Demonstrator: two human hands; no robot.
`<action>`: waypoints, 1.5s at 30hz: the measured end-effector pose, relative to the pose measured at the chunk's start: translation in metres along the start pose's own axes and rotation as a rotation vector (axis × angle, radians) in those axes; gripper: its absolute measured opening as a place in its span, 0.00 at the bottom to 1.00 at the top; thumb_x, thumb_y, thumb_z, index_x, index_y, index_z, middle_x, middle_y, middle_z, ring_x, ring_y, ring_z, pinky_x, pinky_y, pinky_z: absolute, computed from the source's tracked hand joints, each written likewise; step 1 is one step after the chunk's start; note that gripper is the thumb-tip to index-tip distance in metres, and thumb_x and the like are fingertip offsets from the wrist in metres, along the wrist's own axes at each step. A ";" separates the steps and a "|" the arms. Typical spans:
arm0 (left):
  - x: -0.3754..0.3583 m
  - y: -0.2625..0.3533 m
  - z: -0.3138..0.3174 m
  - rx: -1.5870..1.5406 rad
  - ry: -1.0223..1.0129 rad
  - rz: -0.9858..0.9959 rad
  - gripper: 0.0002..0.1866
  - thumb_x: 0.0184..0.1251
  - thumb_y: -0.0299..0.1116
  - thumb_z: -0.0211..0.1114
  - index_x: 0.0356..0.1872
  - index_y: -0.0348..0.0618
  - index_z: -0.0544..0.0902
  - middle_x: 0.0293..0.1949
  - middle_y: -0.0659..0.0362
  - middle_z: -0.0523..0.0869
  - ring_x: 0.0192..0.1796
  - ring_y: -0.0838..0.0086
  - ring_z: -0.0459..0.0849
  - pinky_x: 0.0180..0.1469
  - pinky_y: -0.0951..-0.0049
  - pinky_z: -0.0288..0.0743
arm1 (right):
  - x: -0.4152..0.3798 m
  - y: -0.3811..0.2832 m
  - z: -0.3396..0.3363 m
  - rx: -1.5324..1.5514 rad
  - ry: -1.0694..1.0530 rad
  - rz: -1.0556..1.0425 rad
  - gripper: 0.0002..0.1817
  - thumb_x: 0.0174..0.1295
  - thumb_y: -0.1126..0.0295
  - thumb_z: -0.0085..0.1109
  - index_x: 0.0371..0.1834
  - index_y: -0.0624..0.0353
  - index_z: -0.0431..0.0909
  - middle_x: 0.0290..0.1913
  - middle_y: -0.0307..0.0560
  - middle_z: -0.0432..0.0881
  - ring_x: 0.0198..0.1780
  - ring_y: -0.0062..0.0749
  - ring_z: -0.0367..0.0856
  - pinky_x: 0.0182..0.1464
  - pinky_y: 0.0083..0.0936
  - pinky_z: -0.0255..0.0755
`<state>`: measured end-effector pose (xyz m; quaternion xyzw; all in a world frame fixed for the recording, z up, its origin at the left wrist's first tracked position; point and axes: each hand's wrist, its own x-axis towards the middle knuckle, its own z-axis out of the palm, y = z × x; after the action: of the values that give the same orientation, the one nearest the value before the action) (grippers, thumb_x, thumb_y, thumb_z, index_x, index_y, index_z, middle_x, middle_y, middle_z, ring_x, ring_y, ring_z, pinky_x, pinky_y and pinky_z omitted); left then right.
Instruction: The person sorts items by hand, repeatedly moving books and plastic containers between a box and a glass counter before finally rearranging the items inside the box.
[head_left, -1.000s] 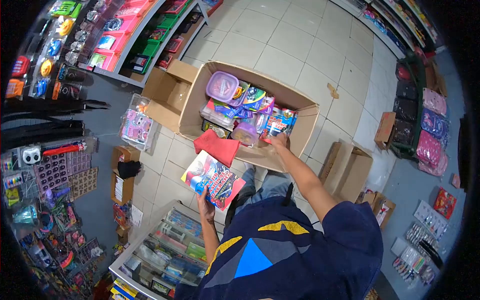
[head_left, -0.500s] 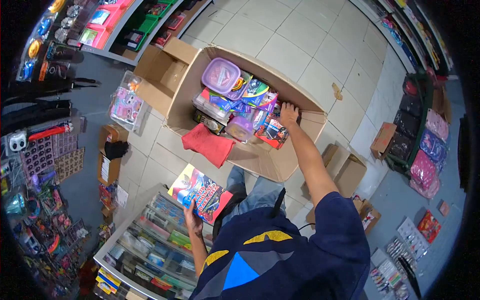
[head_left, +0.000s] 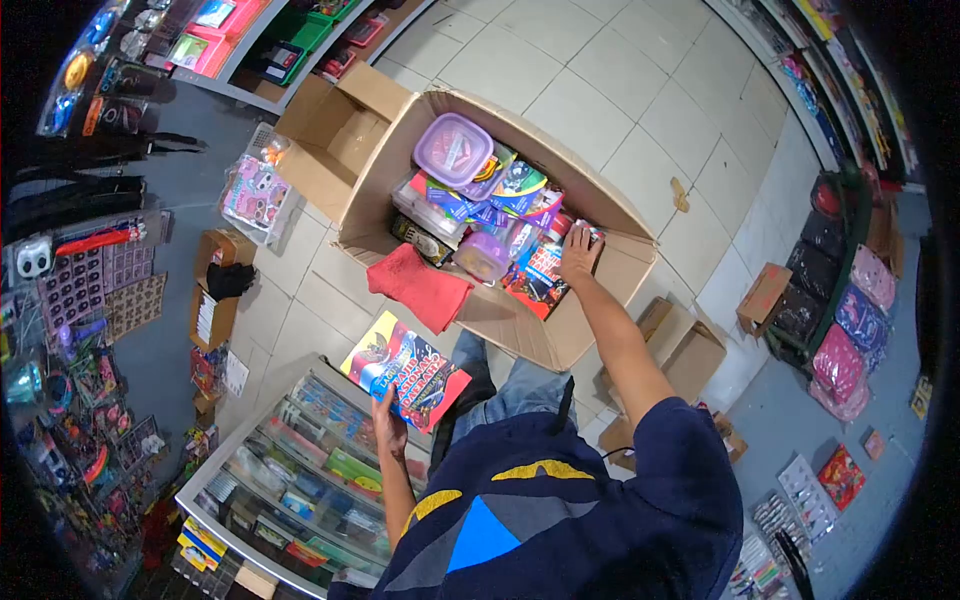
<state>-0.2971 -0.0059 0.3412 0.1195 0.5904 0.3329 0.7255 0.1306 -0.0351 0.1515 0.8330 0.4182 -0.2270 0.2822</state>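
Note:
My left hand holds a songbook with a yellow, blue and red cover by its lower left edge, in front of my legs. Inside the large cardboard box, my right hand lies with fingers stretched over a similar red and blue book. Beside that book are a purple-lidded plastic container, a smaller purple tub and several colourful packets. A red cloth hangs over the box's near edge.
A glass display case stands close at my left. Smaller open cartons sit left of the box, and another carton stands to its right. Shelves and hanging goods line both sides. A clear plastic bin rests on the tiled floor.
My right hand has moved from the box's right end onto the book, which now shows more of its cover and lies turned. My left hand still holds its songbook, slightly shifted.

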 end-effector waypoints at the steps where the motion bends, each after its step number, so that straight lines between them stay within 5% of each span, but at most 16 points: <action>1: 0.001 0.000 0.001 -0.002 0.001 0.012 0.16 0.60 0.29 0.57 0.49 0.39 0.69 0.43 0.58 0.78 0.44 0.71 0.77 0.48 0.68 0.72 | -0.002 -0.002 -0.002 0.011 -0.019 -0.010 0.50 0.43 0.50 0.59 0.66 0.64 0.44 0.69 0.51 0.43 0.69 0.46 0.36 0.62 0.60 0.30; 5: -0.003 -0.001 0.003 -0.003 0.013 0.029 0.16 0.60 0.29 0.57 0.49 0.39 0.69 0.43 0.58 0.78 0.45 0.71 0.77 0.49 0.68 0.71 | -0.001 -0.008 0.005 -0.073 0.094 -0.071 0.56 0.34 0.43 0.66 0.63 0.66 0.50 0.66 0.54 0.49 0.68 0.44 0.42 0.61 0.64 0.30; 9: -0.010 -0.009 -0.006 -0.001 0.025 0.022 0.14 0.60 0.29 0.57 0.47 0.39 0.71 0.43 0.58 0.78 0.44 0.71 0.78 0.48 0.68 0.72 | 0.014 -0.019 0.008 0.027 -0.056 -0.025 0.48 0.41 0.54 0.64 0.63 0.65 0.51 0.66 0.56 0.49 0.68 0.44 0.45 0.62 0.62 0.31; 12: -0.016 -0.012 -0.011 0.004 0.035 0.011 0.13 0.60 0.29 0.56 0.46 0.39 0.71 0.42 0.58 0.79 0.43 0.72 0.78 0.47 0.68 0.73 | 0.022 -0.027 0.011 0.117 0.014 0.050 0.29 0.53 0.65 0.49 0.60 0.63 0.58 0.64 0.54 0.55 0.64 0.44 0.54 0.61 0.61 0.33; 19: -0.020 -0.009 -0.007 0.011 0.060 0.027 0.12 0.61 0.28 0.56 0.46 0.39 0.71 0.41 0.58 0.79 0.43 0.72 0.78 0.46 0.69 0.73 | 0.020 -0.020 0.000 0.219 -0.005 0.114 0.26 0.56 0.66 0.47 0.59 0.60 0.59 0.65 0.53 0.55 0.65 0.41 0.54 0.61 0.56 0.38; 20: -0.021 -0.009 -0.007 0.015 0.065 0.027 0.12 0.61 0.28 0.56 0.46 0.39 0.71 0.41 0.58 0.79 0.43 0.72 0.78 0.46 0.69 0.73 | 0.030 -0.021 0.023 0.280 0.106 0.091 0.29 0.48 0.69 0.52 0.57 0.63 0.61 0.61 0.57 0.57 0.63 0.45 0.54 0.61 0.59 0.37; 23: -0.022 -0.009 -0.010 0.003 0.056 0.020 0.13 0.60 0.28 0.56 0.46 0.39 0.71 0.42 0.58 0.79 0.43 0.72 0.78 0.47 0.69 0.72 | 0.024 -0.022 0.034 0.224 0.224 0.027 0.25 0.49 0.71 0.50 0.53 0.64 0.64 0.58 0.55 0.60 0.61 0.44 0.57 0.61 0.60 0.37; 30: -0.023 -0.013 -0.014 0.019 0.056 0.016 0.14 0.60 0.28 0.57 0.47 0.38 0.71 0.43 0.57 0.78 0.44 0.71 0.77 0.48 0.69 0.72 | 0.012 -0.021 0.028 0.289 0.228 -0.023 0.25 0.46 0.71 0.53 0.51 0.64 0.65 0.53 0.51 0.64 0.58 0.41 0.61 0.61 0.60 0.40; 37: -0.022 -0.012 -0.020 0.016 0.032 0.039 0.15 0.60 0.26 0.56 0.48 0.38 0.71 0.44 0.57 0.78 0.45 0.71 0.77 0.48 0.69 0.72 | 0.016 -0.026 0.017 0.191 0.241 -0.263 0.23 0.55 0.70 0.44 0.56 0.54 0.62 0.53 0.45 0.65 0.60 0.35 0.58 0.61 0.55 0.43; 41: -0.025 -0.010 -0.023 0.048 0.065 0.031 0.15 0.60 0.26 0.56 0.48 0.38 0.70 0.45 0.58 0.78 0.45 0.71 0.77 0.48 0.68 0.71 | 0.005 -0.030 0.019 -0.283 0.366 -0.599 0.19 0.56 0.67 0.45 0.52 0.54 0.66 0.55 0.49 0.65 0.61 0.34 0.57 0.61 0.50 0.44; 42: -0.022 -0.011 -0.024 0.059 0.065 0.035 0.15 0.60 0.26 0.56 0.48 0.38 0.70 0.45 0.58 0.77 0.45 0.70 0.77 0.48 0.68 0.71 | -0.006 -0.027 0.013 -0.335 0.493 -0.681 0.17 0.56 0.65 0.44 0.50 0.51 0.68 0.50 0.50 0.69 0.57 0.38 0.63 0.60 0.48 0.49; 45: -0.019 -0.015 -0.029 0.048 0.067 0.030 0.15 0.60 0.27 0.57 0.48 0.38 0.70 0.44 0.58 0.78 0.45 0.70 0.77 0.48 0.68 0.71 | -0.003 -0.039 0.034 0.006 0.253 -0.874 0.18 0.56 0.66 0.44 0.52 0.48 0.67 0.44 0.49 0.75 0.49 0.40 0.73 0.55 0.43 0.58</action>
<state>-0.3205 -0.0353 0.3397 0.1345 0.6203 0.3333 0.6972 0.0922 -0.0403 0.1173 0.6002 0.7612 -0.2225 0.1043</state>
